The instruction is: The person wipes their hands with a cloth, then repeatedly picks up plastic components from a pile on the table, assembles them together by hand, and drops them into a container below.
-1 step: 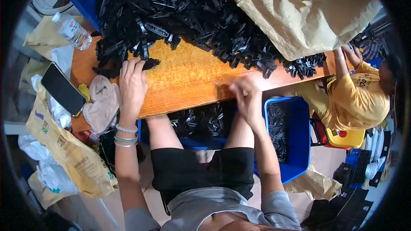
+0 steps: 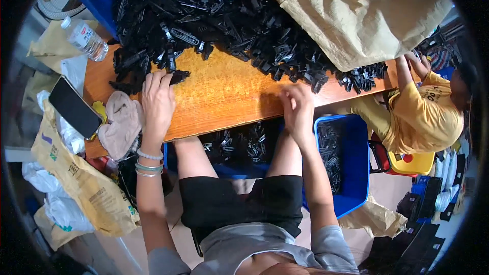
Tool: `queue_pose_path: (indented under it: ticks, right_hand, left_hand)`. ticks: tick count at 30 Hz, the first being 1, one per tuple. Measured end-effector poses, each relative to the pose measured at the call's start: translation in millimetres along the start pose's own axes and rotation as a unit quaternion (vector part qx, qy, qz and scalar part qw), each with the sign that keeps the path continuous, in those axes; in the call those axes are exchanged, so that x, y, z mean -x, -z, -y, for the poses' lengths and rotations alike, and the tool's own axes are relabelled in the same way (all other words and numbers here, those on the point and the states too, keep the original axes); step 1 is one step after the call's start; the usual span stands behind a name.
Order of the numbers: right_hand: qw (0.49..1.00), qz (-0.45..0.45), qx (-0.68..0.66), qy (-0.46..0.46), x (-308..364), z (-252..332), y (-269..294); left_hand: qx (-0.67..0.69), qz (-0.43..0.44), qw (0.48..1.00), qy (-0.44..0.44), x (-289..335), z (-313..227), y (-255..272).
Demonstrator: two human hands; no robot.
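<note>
A large heap of small black plastic parts (image 2: 204, 15) covers the far side of the wooden table (image 2: 224, 86). At the heap's near left edge, my left hand (image 2: 158, 97) has its fingers bent down and closed on a black plastic part (image 2: 179, 77); the fingertips are partly hidden. My right hand (image 2: 298, 104) hovers at the table's front edge, thumb and fingers curled together. Whatever may be between those fingers is too small or hidden to make out. Bare wood lies between the two hands.
A blue bin (image 2: 351, 173) with black parts stands right of my legs; another dark container (image 2: 234, 147) sits under the table edge. A brown paper sack (image 2: 356, 15) lies at far right. A phone (image 2: 75, 107), cloth (image 2: 121, 119) and bottle (image 2: 85, 38) lie left. A co-worker (image 2: 428, 114) sits at right.
My right hand has shifted slightly to the right and away from me, and its fingers look less smeared. My left hand stays in place.
</note>
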State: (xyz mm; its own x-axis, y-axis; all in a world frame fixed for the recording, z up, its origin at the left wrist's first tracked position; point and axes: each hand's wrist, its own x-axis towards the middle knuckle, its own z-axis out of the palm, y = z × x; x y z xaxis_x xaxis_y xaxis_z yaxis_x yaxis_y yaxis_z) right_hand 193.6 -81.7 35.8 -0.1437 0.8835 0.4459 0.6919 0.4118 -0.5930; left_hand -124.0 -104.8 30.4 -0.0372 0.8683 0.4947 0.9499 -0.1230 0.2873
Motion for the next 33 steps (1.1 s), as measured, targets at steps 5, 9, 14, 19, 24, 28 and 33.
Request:
queue_pose_path:
  ticks: [5,9,14,19,24,28,33]
  right_hand:
    - [0.979,-0.034,0.202,-0.020,-33.5,-21.3,-23.5]
    - [0.968,-0.015,0.249,-0.038,-26.5,-13.6,-28.0]
    - [0.997,-0.067,0.048,0.007,-0.8,12.2,-18.0]
    - [0.957,0.035,-0.225,-0.181,12.0,24.3,-36.4]
    - [0.935,0.221,-0.275,-0.037,9.3,27.7,-39.7]
    - [0.955,0.243,-0.171,0.005,-6.6,32.1,-27.7]
    - [0.945,0.247,-0.213,-0.002,-8.2,20.9,-37.0]
  left_hand:
    - [0.070,-0.009,0.992,-0.102,4.6,-46.8,-8.9]
    - [0.173,0.022,0.979,-0.103,8.1,-68.4,-20.7]
    - [0.152,0.004,0.979,-0.137,32.6,-72.9,-20.2]
    - [0.204,-0.008,0.972,-0.119,43.6,-75.7,-17.1]
    - [0.223,0.009,0.974,-0.027,41.2,-62.8,-14.8]
    - [0.241,0.011,0.970,-0.031,40.8,-59.9,-15.6]
    - [0.258,0.014,0.965,-0.030,40.8,-58.1,-18.5]
